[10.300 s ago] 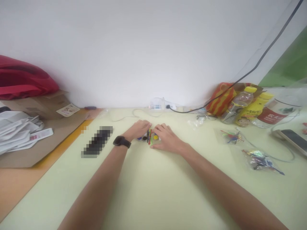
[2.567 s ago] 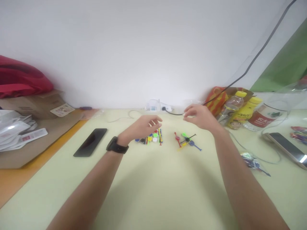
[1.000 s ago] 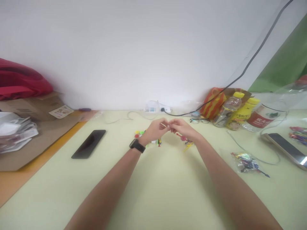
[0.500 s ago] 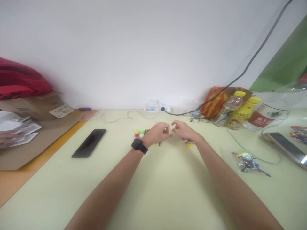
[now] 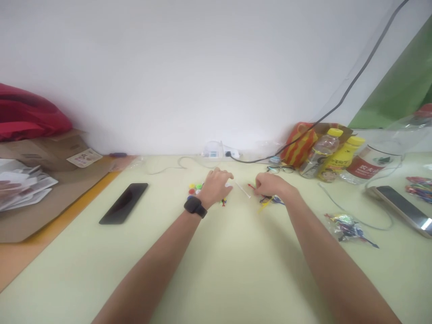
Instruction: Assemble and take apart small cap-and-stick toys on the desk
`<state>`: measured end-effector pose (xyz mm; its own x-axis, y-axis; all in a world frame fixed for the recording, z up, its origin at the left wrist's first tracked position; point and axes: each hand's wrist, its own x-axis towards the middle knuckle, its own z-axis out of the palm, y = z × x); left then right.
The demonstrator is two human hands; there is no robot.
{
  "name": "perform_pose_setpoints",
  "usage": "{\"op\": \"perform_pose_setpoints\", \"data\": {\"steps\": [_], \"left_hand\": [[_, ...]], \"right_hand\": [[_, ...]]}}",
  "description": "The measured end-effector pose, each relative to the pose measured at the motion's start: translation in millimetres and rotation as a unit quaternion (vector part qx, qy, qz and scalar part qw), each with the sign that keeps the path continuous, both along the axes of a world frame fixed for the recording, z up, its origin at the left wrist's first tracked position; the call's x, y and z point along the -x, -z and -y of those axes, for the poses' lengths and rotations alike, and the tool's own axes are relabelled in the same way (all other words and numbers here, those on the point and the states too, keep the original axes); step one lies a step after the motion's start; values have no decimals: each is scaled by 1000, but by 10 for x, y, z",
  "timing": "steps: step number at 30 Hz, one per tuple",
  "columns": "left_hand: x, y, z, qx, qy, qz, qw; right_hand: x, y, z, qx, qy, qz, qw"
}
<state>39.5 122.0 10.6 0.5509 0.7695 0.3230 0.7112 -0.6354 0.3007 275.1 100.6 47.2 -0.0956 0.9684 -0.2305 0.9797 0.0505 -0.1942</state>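
My left hand (image 5: 216, 186), with a black watch on the wrist, is held over the table with thumb and fingers apart, nothing seen in it. Round yellow, green, red and white caps (image 5: 195, 188) lie beside it, partly hidden. Small coloured pieces (image 5: 223, 202) show below its thumb. Between the hands lies a thin white plastic stick (image 5: 243, 190). My right hand (image 5: 271, 185) is closed, its fingertips on a red arrow-tipped plastic stick (image 5: 250, 186); the grip itself is partly hidden. Yellow and blue plastic sticks (image 5: 266, 202) lie beneath that hand.
A black phone (image 5: 124, 203) lies to the left, another phone (image 5: 405, 208) to the right. A clear bag of coloured sticks (image 5: 349, 227) lies right of my forearm. Bottles (image 5: 340, 159), glasses (image 5: 281, 169) and a cable stand or run along the back. Another person's hand (image 5: 8, 191) holds papers at far left.
My left hand has opened and moved slightly left. My right hand has shifted right and down toward the coloured sticks. The white stick now shows on the table between them.
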Motion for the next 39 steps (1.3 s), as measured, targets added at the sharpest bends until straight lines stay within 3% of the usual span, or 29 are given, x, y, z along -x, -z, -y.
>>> {"op": "perform_pose_setpoints", "data": {"steps": [2,5,8,11,13,19,25,28,33,36,39], "left_hand": [[-10,-32,19,5,16,42,999],[-65,-133,80,51,70,108,990],[-134,-256,143,77,123,165,976],[-154,-323,157,59,136,215,965],[-136,-322,135,61,137,235,960],[-102,-269,82,67,146,265,951],[-112,-290,110,6,153,211,965],[-93,-284,119,-3,145,179,973],[-102,-285,136,21,161,171,972],[-120,-275,134,38,166,166,971],[-130,-211,133,51,137,131,981]], "right_hand": [[14,6,-24,-33,10,-42,999],[54,7,-61,-82,28,-210,974],[131,2,-58,-71,29,-397,915],[204,-16,-19,-54,17,-516,854],[223,-39,2,-23,18,-552,833],[197,-83,4,56,26,-587,807],[193,-41,15,82,3,-622,778],[189,7,-5,88,-9,-611,787],[193,48,-20,69,-22,-561,824],[194,78,-32,34,-51,-493,868],[181,175,-90,-41,-34,-370,928]]}}
